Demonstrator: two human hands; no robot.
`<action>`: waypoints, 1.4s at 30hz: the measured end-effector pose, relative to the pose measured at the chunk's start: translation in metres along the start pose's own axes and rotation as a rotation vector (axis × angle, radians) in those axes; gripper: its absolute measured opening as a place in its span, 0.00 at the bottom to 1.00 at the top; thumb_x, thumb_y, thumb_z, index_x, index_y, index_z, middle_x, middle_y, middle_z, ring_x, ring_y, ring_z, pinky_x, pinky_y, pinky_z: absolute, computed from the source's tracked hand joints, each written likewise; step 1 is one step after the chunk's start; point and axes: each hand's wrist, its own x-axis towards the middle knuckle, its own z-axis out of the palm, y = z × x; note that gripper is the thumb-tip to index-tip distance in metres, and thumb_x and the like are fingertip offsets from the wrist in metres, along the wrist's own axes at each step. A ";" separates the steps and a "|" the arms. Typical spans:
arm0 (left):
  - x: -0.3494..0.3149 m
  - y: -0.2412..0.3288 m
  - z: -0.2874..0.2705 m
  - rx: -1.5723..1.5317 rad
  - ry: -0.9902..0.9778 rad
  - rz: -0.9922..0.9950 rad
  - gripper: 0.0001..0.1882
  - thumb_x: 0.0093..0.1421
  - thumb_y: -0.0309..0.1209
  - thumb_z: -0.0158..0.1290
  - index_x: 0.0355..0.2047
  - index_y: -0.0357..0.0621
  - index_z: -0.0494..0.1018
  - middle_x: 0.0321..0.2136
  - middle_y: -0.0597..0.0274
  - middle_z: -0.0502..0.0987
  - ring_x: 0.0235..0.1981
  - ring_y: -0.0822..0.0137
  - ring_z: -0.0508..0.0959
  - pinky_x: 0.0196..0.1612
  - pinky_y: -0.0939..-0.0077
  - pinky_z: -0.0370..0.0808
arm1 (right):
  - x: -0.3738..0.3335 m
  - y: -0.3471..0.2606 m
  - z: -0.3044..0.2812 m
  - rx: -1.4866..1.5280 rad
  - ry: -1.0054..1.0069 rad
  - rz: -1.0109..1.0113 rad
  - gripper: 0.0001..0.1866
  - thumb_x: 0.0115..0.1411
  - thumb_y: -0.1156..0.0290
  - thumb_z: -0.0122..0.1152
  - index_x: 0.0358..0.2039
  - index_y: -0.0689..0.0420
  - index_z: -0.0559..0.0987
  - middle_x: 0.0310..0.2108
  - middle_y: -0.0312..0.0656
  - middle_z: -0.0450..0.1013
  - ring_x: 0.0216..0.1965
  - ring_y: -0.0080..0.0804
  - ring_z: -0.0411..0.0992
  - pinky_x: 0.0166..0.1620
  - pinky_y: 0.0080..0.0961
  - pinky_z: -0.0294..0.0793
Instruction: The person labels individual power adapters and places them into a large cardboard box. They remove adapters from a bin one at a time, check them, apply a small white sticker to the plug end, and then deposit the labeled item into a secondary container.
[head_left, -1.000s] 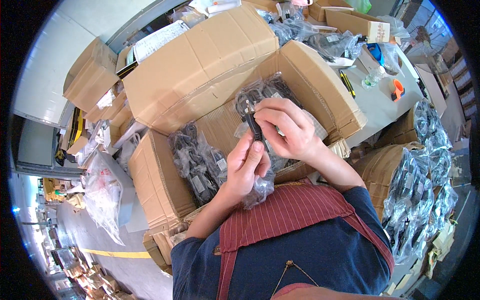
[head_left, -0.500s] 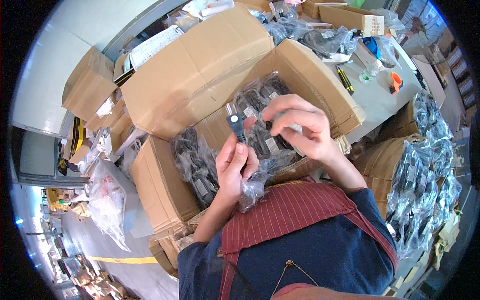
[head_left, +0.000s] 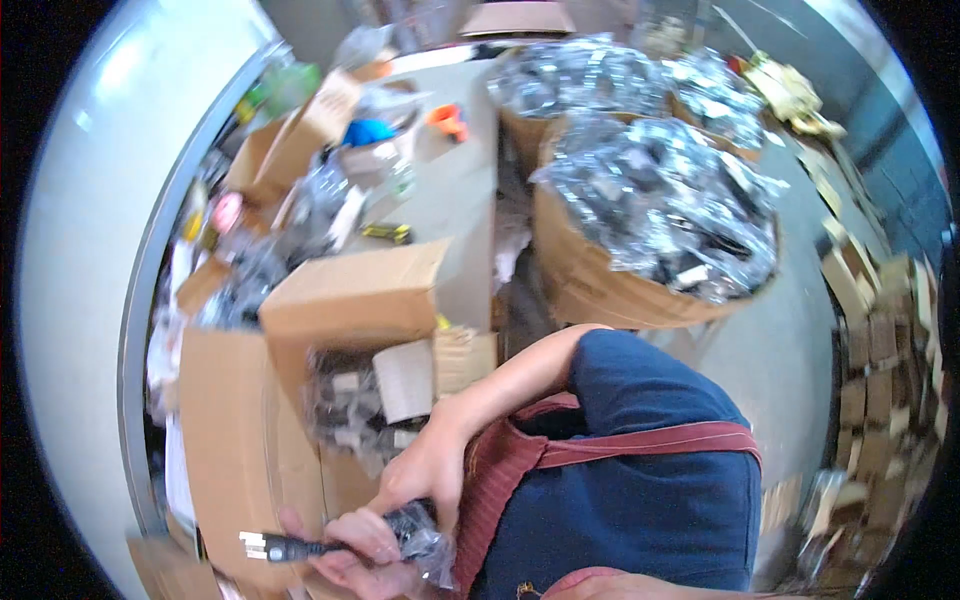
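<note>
A: Down at the lower edge, a black power plug [head_left: 285, 547] is gripped in the left hand [head_left: 345, 550], fingers curled around its body, the metal prongs pointed out to the left.

B: And the right hand [head_left: 425, 475] is closed just above it, clamped on a crinkled clear plastic bag [head_left: 425, 535] that is bunched around the cable end of the plug.

A: The two hands are seen touching, low over the front flap of an open cardboard box [head_left: 240, 430].

B: Inside that box, more bagged black cables [head_left: 350, 410] are packed, with a pale cardboard piece [head_left: 405, 380] lying on top.

A: Further out, a grey table [head_left: 450, 210] is crowded with an orange tool [head_left: 448, 120] and a blue object [head_left: 368, 132].

B: Off to the right, a big round carton [head_left: 600, 285] is heaped with shiny bagged parts [head_left: 660, 200]. A red apron strap [head_left: 640, 445] is seen across a blue shirt [head_left: 640, 520].
</note>
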 end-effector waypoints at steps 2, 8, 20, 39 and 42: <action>0.012 -0.009 0.012 0.119 0.083 0.000 0.32 0.74 0.41 0.37 0.69 0.32 0.45 0.29 0.60 0.74 0.29 0.67 0.73 0.34 0.73 0.73 | -0.009 -0.001 0.003 -0.086 0.202 0.028 0.33 0.45 0.64 0.70 0.48 0.68 0.68 0.36 0.61 0.75 0.39 0.57 0.74 0.41 0.45 0.71; 0.031 -0.020 -0.002 0.691 0.239 -0.044 0.22 0.71 0.31 0.43 0.61 0.30 0.65 0.58 0.49 0.70 0.60 0.59 0.68 0.63 0.64 0.62 | -0.089 -0.076 -0.066 -0.192 0.823 0.172 0.28 0.49 0.69 0.72 0.52 0.59 0.75 0.42 0.42 0.78 0.44 0.27 0.73 0.51 0.30 0.73; 0.006 -0.063 -0.046 0.753 0.423 -0.390 0.24 0.67 0.27 0.49 0.62 0.34 0.63 0.60 0.53 0.66 0.59 0.60 0.68 0.63 0.65 0.62 | -0.419 -0.192 -0.287 -1.969 0.951 1.422 0.39 0.56 0.72 0.61 0.68 0.42 0.59 0.61 0.44 0.65 0.63 0.47 0.63 0.63 0.51 0.61; 0.034 -0.171 -0.113 1.358 -0.068 -0.624 0.44 0.50 0.47 0.63 0.60 0.29 0.61 0.54 0.36 0.70 0.58 0.44 0.70 0.62 0.60 0.65 | -0.089 0.034 -0.174 -0.874 0.298 0.226 0.25 0.55 0.72 0.61 0.55 0.57 0.71 0.58 0.50 0.67 0.59 0.50 0.66 0.61 0.37 0.67; 0.041 -0.185 -0.098 1.206 -0.015 -0.840 0.40 0.48 0.44 0.64 0.55 0.30 0.65 0.48 0.32 0.74 0.51 0.43 0.76 0.54 0.57 0.71 | -0.067 0.070 -0.147 -0.775 0.225 0.251 0.27 0.56 0.73 0.62 0.58 0.57 0.69 0.57 0.49 0.69 0.57 0.46 0.70 0.58 0.38 0.70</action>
